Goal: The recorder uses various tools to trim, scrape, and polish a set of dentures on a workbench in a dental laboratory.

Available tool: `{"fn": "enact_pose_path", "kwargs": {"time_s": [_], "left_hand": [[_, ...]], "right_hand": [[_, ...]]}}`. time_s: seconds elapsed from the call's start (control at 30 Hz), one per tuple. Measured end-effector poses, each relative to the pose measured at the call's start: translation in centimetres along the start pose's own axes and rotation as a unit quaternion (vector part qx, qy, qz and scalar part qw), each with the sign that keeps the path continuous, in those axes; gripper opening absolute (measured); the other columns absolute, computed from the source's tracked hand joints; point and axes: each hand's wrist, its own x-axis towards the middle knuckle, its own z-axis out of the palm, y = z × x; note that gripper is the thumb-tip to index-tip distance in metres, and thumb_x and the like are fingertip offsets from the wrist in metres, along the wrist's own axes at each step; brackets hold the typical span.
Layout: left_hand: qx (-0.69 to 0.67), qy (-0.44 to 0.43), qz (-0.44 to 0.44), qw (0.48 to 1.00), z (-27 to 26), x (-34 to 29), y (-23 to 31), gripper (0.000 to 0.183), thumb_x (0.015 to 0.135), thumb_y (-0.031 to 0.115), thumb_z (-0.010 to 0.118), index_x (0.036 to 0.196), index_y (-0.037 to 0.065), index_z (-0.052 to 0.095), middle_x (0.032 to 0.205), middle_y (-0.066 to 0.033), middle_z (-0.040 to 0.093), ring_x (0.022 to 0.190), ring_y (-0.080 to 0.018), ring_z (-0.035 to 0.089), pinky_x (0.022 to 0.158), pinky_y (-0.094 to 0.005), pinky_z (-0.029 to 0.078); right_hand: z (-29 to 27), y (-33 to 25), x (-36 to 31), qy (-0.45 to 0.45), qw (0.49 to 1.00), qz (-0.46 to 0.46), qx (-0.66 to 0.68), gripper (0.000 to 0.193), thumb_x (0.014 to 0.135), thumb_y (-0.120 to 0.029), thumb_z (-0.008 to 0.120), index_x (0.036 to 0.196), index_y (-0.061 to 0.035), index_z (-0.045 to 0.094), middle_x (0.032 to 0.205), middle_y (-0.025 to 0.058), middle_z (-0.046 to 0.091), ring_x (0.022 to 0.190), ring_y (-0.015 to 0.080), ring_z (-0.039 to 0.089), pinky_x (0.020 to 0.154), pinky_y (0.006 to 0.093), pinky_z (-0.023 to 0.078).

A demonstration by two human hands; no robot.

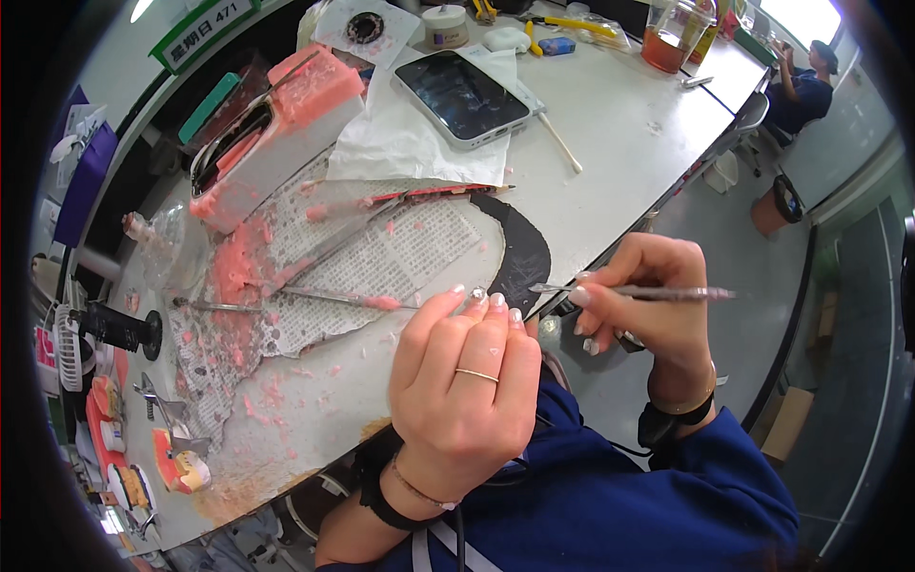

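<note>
My right hand [658, 300] grips a slim metal wax carver [679, 293] like a pen, its narrow blade pointing left toward my other hand's fingertips. Bent and pressed together, the fingers of my left hand [467, 386] sit at the table's front edge; whatever they hold is hidden beneath them. Just beyond those fingertips lies a dark rounded pad [519, 253]. Printed paper [381, 262] strewn with pink wax scraps spreads to the left. On it rest a metal tool with pink wax on it [348, 298] and a pencil [457, 191].
A wax-smeared box [276, 143] stands at the back left. Beyond the paper, a phone [464, 95] lies on white tissue beside a cotton swab [560, 143]. Dental models [181, 460] sit at the far left near a small fan [69, 348]. A cup of reddish liquid [667, 48] stands far back; another person [801, 91] sits beyond.
</note>
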Motion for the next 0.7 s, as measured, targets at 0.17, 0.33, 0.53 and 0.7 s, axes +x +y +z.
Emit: {"fn": "enact_pose_path", "kwargs": {"time_s": [0.17,0.33,0.53,0.7], "left_hand": [[0.0,-0.004,-0.003,1.0,0.0,0.0,0.1,0.007,0.076,0.0,0.067,0.073,-0.005,0.062,0.078,-0.0132,0.062,0.072,-0.0225,0.061,0.079,-0.0404,0.056],[-0.001,0.0,-0.009,1.0,0.0,0.1,0.1,0.007,0.076,0.0,0.067,0.073,-0.005,0.062,0.077,-0.0128,0.061,0.072,-0.0222,0.061,0.08,-0.0403,0.056],[0.007,0.003,-0.006,1.0,-0.1,0.0,0.2,0.007,0.076,-0.001,0.066,0.071,-0.005,0.061,0.076,-0.0123,0.061,0.071,-0.0221,0.06,0.08,-0.0407,0.056],[-0.002,0.009,0.003,1.0,0.0,0.1,0.2,0.008,0.075,0.0,0.068,0.075,-0.005,0.063,0.078,-0.0124,0.061,0.074,-0.0228,0.061,0.081,-0.0411,0.055]], "right_hand": [[0.4,0.3,-0.5,0.005,0.98,-0.151,-0.13,0.013,0.079,0.002,0.074,0.072,0.002,0.063,0.061,0.0067,0.067,0.05,0.0076,0.063,0.046,0.0174,0.048],[0.3,-0.3,-0.6,-0.005,0.974,-0.137,-0.178,0.013,0.075,0.009,0.071,0.069,0.0043,0.061,0.059,0.0101,0.066,0.048,0.011,0.063,0.042,0.0185,0.047],[-0.3,-1.0,-1.2,-0.002,0.959,-0.162,-0.232,0.015,0.077,0.003,0.073,0.068,0.0007,0.061,0.059,0.0052,0.066,0.051,0.0068,0.063,0.046,0.0172,0.047],[-1.1,-0.4,-2.0,0.013,0.992,-0.088,0.084,0.014,0.084,-0.004,0.071,0.08,0.0028,0.06,0.069,0.0174,0.068,0.052,0.0143,0.065,0.045,0.0198,0.049]]}}
